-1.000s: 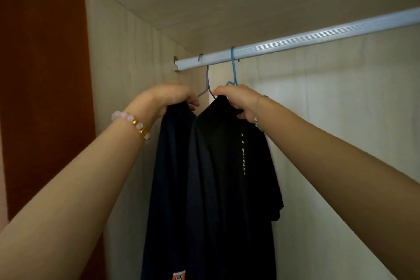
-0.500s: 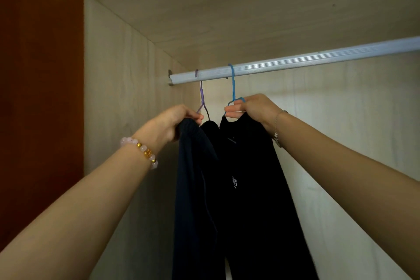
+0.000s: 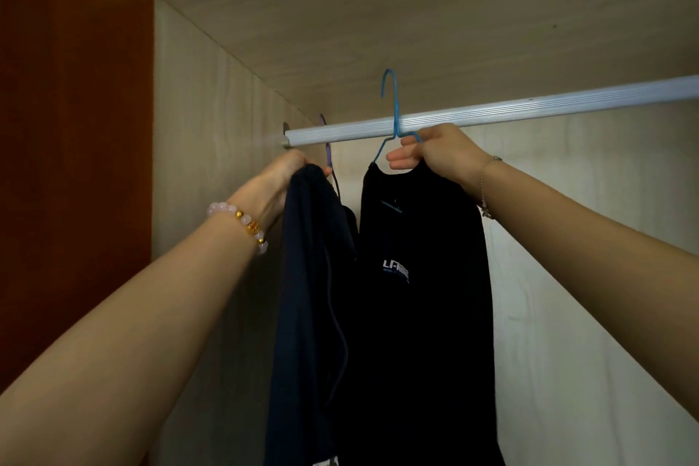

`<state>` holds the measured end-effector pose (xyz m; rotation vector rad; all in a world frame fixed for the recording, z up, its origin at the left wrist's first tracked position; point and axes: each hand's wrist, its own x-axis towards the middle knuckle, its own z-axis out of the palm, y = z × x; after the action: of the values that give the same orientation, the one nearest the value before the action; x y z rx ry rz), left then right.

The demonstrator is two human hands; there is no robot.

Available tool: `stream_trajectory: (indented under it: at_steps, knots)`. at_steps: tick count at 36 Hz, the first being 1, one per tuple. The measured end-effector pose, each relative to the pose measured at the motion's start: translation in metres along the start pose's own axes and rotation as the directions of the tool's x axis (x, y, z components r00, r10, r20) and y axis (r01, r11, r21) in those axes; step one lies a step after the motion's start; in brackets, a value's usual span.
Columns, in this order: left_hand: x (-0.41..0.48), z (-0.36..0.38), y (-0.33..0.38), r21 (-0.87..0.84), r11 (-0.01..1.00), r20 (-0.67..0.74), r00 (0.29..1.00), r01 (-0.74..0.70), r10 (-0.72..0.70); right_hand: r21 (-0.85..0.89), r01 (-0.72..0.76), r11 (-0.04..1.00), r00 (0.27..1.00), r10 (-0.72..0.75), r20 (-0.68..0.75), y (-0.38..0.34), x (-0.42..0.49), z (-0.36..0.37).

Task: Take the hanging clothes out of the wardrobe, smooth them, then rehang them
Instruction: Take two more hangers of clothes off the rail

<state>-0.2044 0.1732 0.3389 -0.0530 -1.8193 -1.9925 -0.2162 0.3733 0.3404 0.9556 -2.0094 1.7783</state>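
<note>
Inside, the wardrobe (image 3: 227, 106) holds a navy garment (image 3: 306, 276) and a black shirt (image 3: 427, 314).

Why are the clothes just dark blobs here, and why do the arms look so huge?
Head view: dim wardrobe interior, so the black shirt and navy garment lose their folds, only the white logo reads; the wide-angle lens stretches both forearms near the edges; the rail catches a pale sheen.

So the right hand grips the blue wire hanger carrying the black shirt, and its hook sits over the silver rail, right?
Not quite: the head view shows the right hand gripping the blue wire hanger carrying the black shirt, but its hook is raised above the silver rail, not over it.
</note>
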Motion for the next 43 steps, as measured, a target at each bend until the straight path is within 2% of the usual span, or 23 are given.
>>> stream_trajectory:
  at_steps: [6,9,14,25,30,34,39,43]
  knots:
    - [0.000,0.005,-0.002,-0.034,0.997,0.018,0.997,-0.071,0.071,-0.018,-0.030,0.999,0.999,0.030,-0.022,0.003,-0.011,-0.006]
    - [-0.005,0.009,-0.011,0.078,0.993,0.032,0.995,-0.093,0.090,-0.016,-0.032,0.999,0.999,0.031,-0.023,0.005,-0.020,-0.009]
    - [-0.001,0.007,-0.020,0.060,0.998,0.025,1.000,-0.018,0.017,-0.045,-0.024,0.999,0.999,0.023,-0.023,0.011,-0.036,-0.015]
    - [0.011,0.004,-0.011,0.144,0.989,0.019,1.000,0.016,-0.019,0.007,-0.079,0.997,0.997,0.079,0.007,0.010,-0.067,-0.036]
    - [0.008,0.007,-0.026,0.149,0.987,0.055,0.996,0.056,-0.065,-0.128,-0.031,0.991,0.999,0.035,0.035,0.005,-0.078,-0.042]
    - [0.004,0.009,-0.039,0.101,0.991,0.038,0.995,0.093,-0.097,-0.158,-0.029,0.987,0.997,0.040,0.066,-0.002,-0.084,-0.040]
    - [-0.005,0.006,-0.060,0.028,0.998,0.143,0.988,0.058,-0.061,-0.142,-0.023,0.990,0.997,0.034,0.075,0.003,-0.098,-0.039]
    - [-0.020,0.000,-0.073,0.071,0.993,0.081,0.992,0.093,-0.099,-0.060,-0.078,0.995,0.996,0.081,0.043,0.019,-0.111,-0.039]
